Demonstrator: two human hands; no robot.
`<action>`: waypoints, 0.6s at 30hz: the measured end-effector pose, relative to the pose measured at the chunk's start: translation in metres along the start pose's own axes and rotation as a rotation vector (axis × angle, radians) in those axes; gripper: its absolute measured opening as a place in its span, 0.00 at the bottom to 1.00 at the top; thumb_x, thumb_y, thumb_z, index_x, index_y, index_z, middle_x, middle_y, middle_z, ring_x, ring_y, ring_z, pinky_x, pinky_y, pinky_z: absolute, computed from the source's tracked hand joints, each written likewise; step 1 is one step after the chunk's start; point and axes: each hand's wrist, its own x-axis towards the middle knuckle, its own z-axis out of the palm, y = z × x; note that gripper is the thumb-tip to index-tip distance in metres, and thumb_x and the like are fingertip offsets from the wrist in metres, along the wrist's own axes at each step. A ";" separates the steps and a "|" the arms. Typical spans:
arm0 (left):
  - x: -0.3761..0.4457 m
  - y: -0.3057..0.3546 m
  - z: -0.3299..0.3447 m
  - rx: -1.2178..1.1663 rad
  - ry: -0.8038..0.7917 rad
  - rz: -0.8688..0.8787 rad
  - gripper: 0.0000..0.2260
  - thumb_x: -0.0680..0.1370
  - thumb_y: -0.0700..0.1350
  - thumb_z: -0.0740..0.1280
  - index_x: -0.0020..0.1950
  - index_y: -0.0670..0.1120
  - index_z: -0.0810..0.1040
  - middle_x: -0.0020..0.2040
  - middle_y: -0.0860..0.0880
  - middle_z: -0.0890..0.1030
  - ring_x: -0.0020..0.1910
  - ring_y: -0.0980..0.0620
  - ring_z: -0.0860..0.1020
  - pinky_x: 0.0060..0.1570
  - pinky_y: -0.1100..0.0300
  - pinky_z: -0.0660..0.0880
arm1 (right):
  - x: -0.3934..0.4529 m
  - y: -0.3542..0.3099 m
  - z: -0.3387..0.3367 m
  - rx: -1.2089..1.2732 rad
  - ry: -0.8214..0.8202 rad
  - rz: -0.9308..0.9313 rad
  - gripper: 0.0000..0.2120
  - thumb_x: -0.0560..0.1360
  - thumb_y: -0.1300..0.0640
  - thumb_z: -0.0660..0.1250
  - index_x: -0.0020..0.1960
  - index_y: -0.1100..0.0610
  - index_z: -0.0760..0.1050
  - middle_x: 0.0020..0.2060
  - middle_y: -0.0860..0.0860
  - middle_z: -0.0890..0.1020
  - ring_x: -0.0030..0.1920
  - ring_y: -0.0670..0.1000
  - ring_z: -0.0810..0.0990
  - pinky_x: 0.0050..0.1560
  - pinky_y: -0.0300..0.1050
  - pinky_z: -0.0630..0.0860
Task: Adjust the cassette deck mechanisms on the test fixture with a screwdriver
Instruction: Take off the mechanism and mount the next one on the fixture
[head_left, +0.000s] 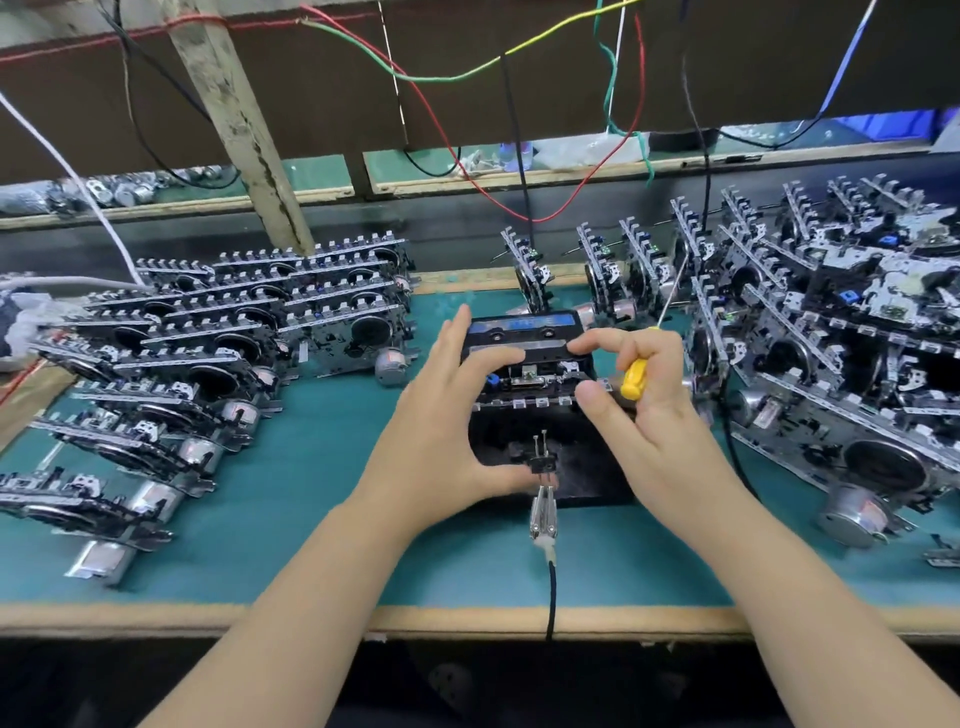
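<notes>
A cassette deck mechanism (535, 376) with a black cassette (522, 332) in it sits on a black test fixture (582, 462) at the bench's middle. My left hand (447, 415) grips its left side, fingers on the cassette's top and thumb by the fixture's front clip (540, 460). My right hand (644, 395) touches the mechanism's right side with forefinger and thumb. It holds a yellow-handled screwdriver (635, 378) under the curled fingers, the thin shaft pointing up and away.
Stacked deck mechanisms (223, 332) fill the green mat (322, 499) on the left; a larger heap (841, 322) lies right and several (613, 270) stand behind. A black cable (550, 587) with a metal clip runs off the front edge. Coloured wires (441, 78) hang overhead.
</notes>
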 end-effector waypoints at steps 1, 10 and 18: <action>-0.001 0.001 0.006 -0.041 0.038 -0.007 0.39 0.61 0.64 0.79 0.67 0.66 0.65 0.83 0.54 0.46 0.81 0.55 0.49 0.75 0.43 0.62 | 0.000 0.002 0.000 0.004 0.004 -0.009 0.16 0.82 0.59 0.62 0.53 0.40 0.58 0.63 0.38 0.74 0.52 0.38 0.75 0.51 0.34 0.68; 0.004 -0.005 0.028 -0.257 0.213 -0.061 0.30 0.63 0.52 0.82 0.56 0.73 0.71 0.81 0.57 0.56 0.67 0.81 0.57 0.57 0.84 0.57 | 0.002 0.010 0.005 -0.013 0.040 -0.048 0.20 0.79 0.60 0.62 0.55 0.38 0.56 0.63 0.42 0.74 0.63 0.37 0.72 0.56 0.23 0.64; 0.003 -0.004 0.030 -0.287 0.258 -0.040 0.30 0.63 0.47 0.82 0.56 0.70 0.74 0.80 0.59 0.58 0.72 0.74 0.60 0.61 0.81 0.58 | -0.002 0.008 0.007 0.040 0.055 -0.040 0.25 0.78 0.64 0.66 0.55 0.37 0.58 0.64 0.43 0.73 0.64 0.43 0.73 0.59 0.31 0.68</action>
